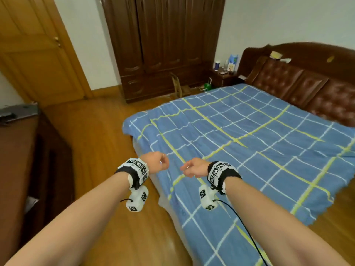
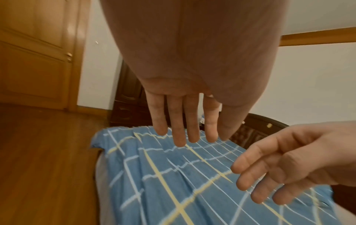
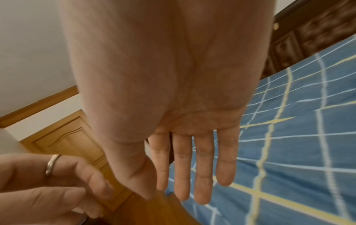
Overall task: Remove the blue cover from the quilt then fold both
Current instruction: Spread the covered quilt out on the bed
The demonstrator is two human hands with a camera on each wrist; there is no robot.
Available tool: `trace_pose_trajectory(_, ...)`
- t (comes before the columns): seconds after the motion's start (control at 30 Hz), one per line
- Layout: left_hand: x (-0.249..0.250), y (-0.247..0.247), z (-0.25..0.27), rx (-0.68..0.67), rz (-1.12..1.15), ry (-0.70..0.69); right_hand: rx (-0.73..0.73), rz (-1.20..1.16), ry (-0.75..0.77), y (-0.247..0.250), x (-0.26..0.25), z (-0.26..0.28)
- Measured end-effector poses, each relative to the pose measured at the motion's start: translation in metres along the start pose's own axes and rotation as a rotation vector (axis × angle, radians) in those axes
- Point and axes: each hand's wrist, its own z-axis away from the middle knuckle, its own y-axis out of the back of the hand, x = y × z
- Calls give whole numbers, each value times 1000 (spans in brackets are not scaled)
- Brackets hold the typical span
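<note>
Beyond bed (image 1: 249,131), wardrobe (image 1: 163,35), nightstand (image 1: 222,77).

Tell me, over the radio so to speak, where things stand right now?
Left hand and right hand open, holding nothing, above the bed's near edge. Blue cover still on the quilt, spread flat, untouched. Nothing in the way.

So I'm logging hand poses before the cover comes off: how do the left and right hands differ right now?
The left hand wears a ring; the right hand shows none. The left hand hovers at the bed's edge, over the wooden floor's border, while the right hand is over the blue checked quilt cover. Shared: both hold nothing, fingers relaxed, each wrist strapped with a marker-covered band, neither touching the cover.
</note>
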Motion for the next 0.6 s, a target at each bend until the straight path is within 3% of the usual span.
trace_pose_trajectory(0.27, -216, 108, -1, 214, 77, 216, -83, 89, 148, -29, -197, -167)
trace_pose_trajectory(0.43, -342, 159, -50, 180, 50, 335, -9, 187, 198, -34, -277, -311)
trace_pose_trajectory(0.6, -459, 246, -140, 86, -35, 400, 95, 311, 253, 1, -354, -470)
